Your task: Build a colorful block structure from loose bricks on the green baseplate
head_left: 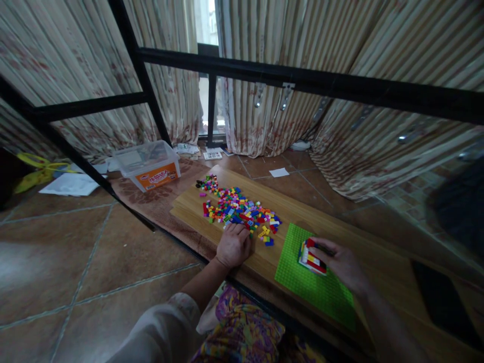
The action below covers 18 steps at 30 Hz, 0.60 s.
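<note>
A heap of small coloured bricks (236,207) lies on a low wooden board (340,227). My left hand (233,245) rests at the near edge of the heap, fingers curled down onto the bricks; what they pinch is hidden. To the right lies a green baseplate (302,282). On it stands a small built block of red, white, yellow and blue bricks (310,257). My right hand (342,263) is wrapped around that block from the right, holding it against the plate.
A clear plastic tub with an orange label (149,164) sits beyond the board on the left. A black metal frame (302,83) crosses in front of striped curtains. Papers (70,184) lie on the tiled floor. A patterned cloth (242,333) covers my lap.
</note>
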### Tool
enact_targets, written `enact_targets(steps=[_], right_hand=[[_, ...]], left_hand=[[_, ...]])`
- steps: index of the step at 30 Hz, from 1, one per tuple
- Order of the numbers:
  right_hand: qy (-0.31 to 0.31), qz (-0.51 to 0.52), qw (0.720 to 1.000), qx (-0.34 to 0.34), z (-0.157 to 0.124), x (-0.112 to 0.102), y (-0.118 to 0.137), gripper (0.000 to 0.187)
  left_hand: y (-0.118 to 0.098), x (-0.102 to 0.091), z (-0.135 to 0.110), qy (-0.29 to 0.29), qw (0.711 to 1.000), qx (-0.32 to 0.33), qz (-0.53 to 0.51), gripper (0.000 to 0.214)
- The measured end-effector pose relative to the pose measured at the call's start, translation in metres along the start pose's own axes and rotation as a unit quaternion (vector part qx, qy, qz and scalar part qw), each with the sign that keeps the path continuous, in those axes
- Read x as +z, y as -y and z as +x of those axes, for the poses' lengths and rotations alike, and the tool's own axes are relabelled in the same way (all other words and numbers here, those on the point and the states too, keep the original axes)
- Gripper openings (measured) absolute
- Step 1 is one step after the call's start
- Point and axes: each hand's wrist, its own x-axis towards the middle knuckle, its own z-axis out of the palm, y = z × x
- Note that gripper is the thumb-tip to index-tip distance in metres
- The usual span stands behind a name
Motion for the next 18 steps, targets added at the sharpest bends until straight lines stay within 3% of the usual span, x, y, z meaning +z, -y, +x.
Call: enact_targets(steps=[4,9,13,18], right_hand=[[-0.047,0.037,0.998,0.006,-0.010,0.003,0.008,0.063],[-0.139,0.006,0.990,-0.033,-0.030,0.020,0.032,0.047],[-0.121,-0.004,0.985,-0.120,-0.043,0.046,0.049,0.034],[-0.049,-0.066,0.982,-0.169,-0.053,0.087,0.054,0.026]], left_hand=[[0.000,0.000,0.000,0.001,1.000,0.000,0.002,0.012],[-0.001,-0.001,0.000,0.006,1.000,-0.006,0.006,0.013],[-0.001,-0.002,0.000,0.013,1.000,-0.011,0.008,0.013],[-0.002,-0.003,0.000,0.016,1.000,-0.012,0.005,0.014]])
